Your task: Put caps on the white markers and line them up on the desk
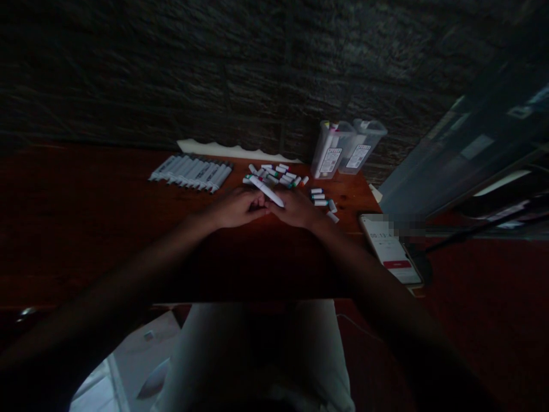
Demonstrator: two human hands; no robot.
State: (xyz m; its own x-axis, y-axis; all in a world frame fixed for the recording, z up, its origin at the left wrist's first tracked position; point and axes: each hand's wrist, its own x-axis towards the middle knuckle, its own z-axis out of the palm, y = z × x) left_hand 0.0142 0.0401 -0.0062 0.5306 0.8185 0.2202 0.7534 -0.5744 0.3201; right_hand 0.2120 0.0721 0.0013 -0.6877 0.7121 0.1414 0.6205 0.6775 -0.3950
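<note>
A white marker [266,191] slants across my right hand [295,208], which is closed around it near the middle of the table. My left hand [238,208] meets it from the left, its fingers curled together against the right hand's fingers; what they hold, if anything, is hidden. Just beyond both hands lies a loose pile of marker caps [286,177] with coloured ends. To the left, a row of grey-white markers [193,171] lies side by side. More caps [318,197] are scattered to the right of my right hand.
Two clear plastic cases [328,151] stand at the back right, the left one with some markers inside. A phone [392,249] showing a timer lies at the right edge of the wooden table [86,229]. A dark stone-textured wall [257,74] rises behind. The light is dim.
</note>
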